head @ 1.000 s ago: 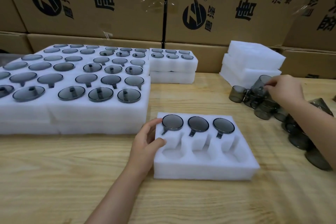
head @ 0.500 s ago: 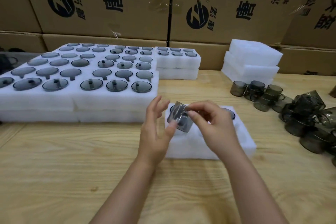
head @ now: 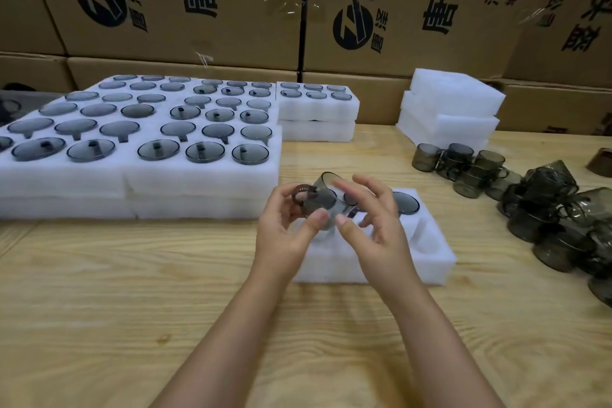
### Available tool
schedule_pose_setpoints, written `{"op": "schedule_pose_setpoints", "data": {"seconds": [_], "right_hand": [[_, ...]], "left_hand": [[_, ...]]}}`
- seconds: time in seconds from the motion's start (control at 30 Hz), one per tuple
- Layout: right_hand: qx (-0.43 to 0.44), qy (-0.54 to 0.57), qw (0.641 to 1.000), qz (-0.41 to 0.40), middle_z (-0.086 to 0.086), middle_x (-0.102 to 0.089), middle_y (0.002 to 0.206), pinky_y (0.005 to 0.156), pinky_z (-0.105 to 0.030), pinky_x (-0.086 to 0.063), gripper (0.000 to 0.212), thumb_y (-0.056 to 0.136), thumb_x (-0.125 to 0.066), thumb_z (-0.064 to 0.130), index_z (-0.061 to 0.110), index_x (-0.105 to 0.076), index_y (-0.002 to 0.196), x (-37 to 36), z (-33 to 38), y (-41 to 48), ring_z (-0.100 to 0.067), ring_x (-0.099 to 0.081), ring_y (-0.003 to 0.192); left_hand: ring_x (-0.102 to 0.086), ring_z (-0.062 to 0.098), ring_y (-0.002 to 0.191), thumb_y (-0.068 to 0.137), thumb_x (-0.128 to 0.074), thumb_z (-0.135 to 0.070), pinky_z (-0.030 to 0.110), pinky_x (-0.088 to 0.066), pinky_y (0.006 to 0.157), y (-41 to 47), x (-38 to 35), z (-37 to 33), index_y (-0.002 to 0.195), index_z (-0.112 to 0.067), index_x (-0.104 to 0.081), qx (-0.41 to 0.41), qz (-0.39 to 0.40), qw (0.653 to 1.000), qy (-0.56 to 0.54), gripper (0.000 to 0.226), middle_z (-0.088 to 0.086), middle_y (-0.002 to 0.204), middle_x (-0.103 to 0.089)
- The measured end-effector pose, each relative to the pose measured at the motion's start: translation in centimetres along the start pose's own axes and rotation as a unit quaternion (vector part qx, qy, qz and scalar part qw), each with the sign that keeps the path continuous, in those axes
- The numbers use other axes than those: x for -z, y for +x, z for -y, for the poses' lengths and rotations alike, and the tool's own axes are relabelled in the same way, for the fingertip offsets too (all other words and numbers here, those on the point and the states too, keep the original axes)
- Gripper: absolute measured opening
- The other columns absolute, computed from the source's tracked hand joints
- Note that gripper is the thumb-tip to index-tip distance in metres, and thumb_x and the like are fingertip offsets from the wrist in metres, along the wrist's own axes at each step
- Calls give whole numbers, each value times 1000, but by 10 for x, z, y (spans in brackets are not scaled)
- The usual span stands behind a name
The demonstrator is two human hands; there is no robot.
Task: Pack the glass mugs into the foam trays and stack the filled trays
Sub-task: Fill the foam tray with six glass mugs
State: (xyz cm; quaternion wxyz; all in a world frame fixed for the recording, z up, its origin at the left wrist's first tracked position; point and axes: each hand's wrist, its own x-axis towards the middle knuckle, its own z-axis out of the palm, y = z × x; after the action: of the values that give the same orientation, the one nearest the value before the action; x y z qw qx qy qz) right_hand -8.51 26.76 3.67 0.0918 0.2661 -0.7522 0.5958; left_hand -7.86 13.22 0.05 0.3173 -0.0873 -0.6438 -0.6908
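Note:
A smoky grey glass mug [head: 319, 200] is held above the near foam tray [head: 433, 258], tilted, its handle pointing left. My left hand [head: 288, 228] grips it with the thumb on its lower wall and fingers by the handle. My right hand [head: 374, 225] is at the mug's right side, fingers spread and loosely bent, thumb close to the glass; whether it touches is unclear. The tray's back row holds mugs upside down, one [head: 405, 202] visible past my right hand. Loose mugs [head: 543, 205] lie in a heap at the right.
Filled foam trays [head: 139, 172] are stacked at the left, with a smaller filled stack [head: 318, 109] behind the middle. Blank foam trays [head: 450, 106] are piled at the back right. Printed cardboard boxes [head: 414, 7] wall off the table's far edge.
My right hand fetched a mug from the heap and brought it over the near tray. My left hand left the tray and took hold of it. The mug now has turned, handle to the left.

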Motion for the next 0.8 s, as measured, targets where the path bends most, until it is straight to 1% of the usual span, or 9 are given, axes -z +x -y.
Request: {"op": "schedule_pose_setpoints", "data": {"seconds": [0.07,0.13,0.2,0.27,0.37,0.5,0.63,0.7,0.8], "right_hand": [[-21,81,995,58,19,-45,135,94,-16,-41,56,81,-58,17,45,-43,128,5,-4,1,-1,-44,122],[-37,119,989,83,13,-53,128,96,-22,-45,61,87,-61,6,41,-39,131,6,-9,1,-3,-50,120],[-46,69,995,48,12,-56,119,95,-24,-45,62,83,-68,7,39,-41,130,3,-13,2,-1,-54,109],[-52,-8,999,4,15,-52,112,90,-14,-42,67,75,-77,20,37,-43,130,0,-16,2,4,-52,96],[-37,-136,990,-19,18,-48,106,85,-11,-36,60,64,-80,40,46,-44,112,-8,-17,-1,4,-45,95],[7,-221,970,-99,6,-54,101,87,-32,-41,63,61,-77,50,17,-52,109,-19,-17,-4,-14,-48,98],[-11,-245,964,-102,1,-60,96,83,-40,-44,70,61,-79,48,8,-50,110,-25,-17,0,-27,-56,90],[-1,-274,954,-118,1,-62,92,85,-36,-41,71,60,-78,49,7,-51,111,-29,-19,1,-27,-56,87],[19,-306,946,-109,1,-65,100,99,-39,-37,76,63,-78,46,8,-52,124,-30,-21,2,-20,-57,96]], "left_hand": [[-64,15,96,80,-63,-17,28,-48,86,3,2,-1,101,-15,-54,12,30,999,-27,22,-2,97,-65],[-65,10,97,85,-55,-16,25,-47,87,3,3,0,109,-13,-53,32,50,998,-36,24,-6,98,-68],[-65,4,98,91,-56,-20,20,-45,88,4,4,2,125,-15,-46,62,53,996,-35,36,-9,100,-72],[-64,4,104,94,-54,-27,18,-44,90,2,4,5,133,-21,-40,76,40,996,-20,42,-6,108,-70],[-60,4,112,93,-47,-31,13,-42,91,0,6,8,127,-23,-50,70,28,997,12,35,-7,117,-66],[-50,2,126,81,-54,-47,26,-38,106,-1,4,7,110,-29,-64,58,37,997,38,35,-6,127,-61],[-59,16,116,82,-53,-46,44,-43,103,-1,3,11,110,-15,-69,58,36,997,39,45,1,115,-69],[-62,15,111,87,-52,-39,40,-46,100,-1,2,12,110,-16,-69,64,36,996,42,37,-2,109,-71],[-63,6,107,90,-46,-35,23,-46,92,-1,0,12,107,-36,-64,68,6,996,65,25,-8,107,-71]]}}
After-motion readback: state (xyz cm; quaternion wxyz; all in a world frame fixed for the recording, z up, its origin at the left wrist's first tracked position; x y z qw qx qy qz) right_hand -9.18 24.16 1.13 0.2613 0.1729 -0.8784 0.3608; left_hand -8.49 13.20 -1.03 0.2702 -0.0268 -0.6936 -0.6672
